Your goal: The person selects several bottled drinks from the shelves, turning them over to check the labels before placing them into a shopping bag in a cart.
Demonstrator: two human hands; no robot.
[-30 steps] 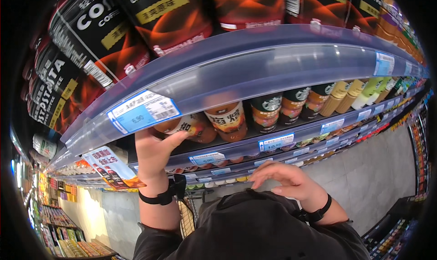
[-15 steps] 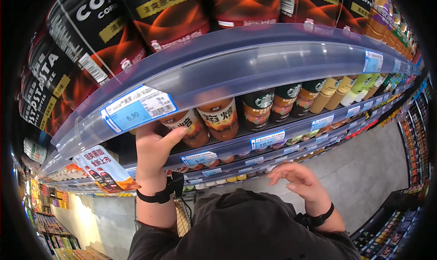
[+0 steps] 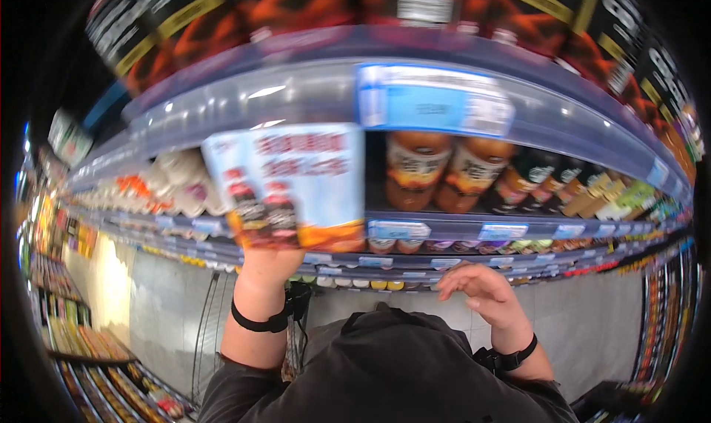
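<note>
My left hand (image 3: 268, 267) reaches up to the shelf, its fingers hidden behind a hanging promotional card (image 3: 326, 201) in pale blue and orange. Whether it holds anything cannot be seen. To the right of the card two brown drink bottles (image 3: 418, 190) with dark caps and pale labels stand side by side on the shelf. My right hand (image 3: 485, 293) hovers in front of the lower shelves, empty, with loosely bent fingers apart. Both wrists wear black straps.
A clear shelf edge (image 3: 296, 101) with a blue-and-white price label (image 3: 433, 104) crosses above. Large black-and-red packs (image 3: 311, 12) fill the upper shelf. Pale rounded packages (image 3: 178, 182) are left of the card. Part of a wire cart (image 3: 211, 327) shows beside my left arm.
The view has swung left, so the card and bottles now appear farther right. My left hand has shifted from beside the brown bottles to behind the card. The right hand keeps its pose.
</note>
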